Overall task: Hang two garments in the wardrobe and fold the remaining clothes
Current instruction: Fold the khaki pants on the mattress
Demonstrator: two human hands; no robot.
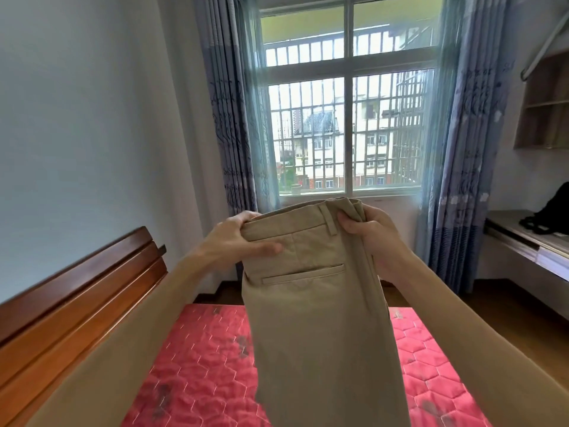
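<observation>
trouser (320, 318) legs cut off btm

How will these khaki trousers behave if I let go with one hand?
Probably floppy: the khaki woven trousers hang limp from the waistband pinched by the left hand and right hand. Likely not slippery; the cloth looks matte. One side released would probably sag toward the red quilted mattress.

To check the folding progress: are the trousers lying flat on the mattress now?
No, the left hand and the right hand hold the trousers up by the waistband, hanging above the mattress.
</observation>
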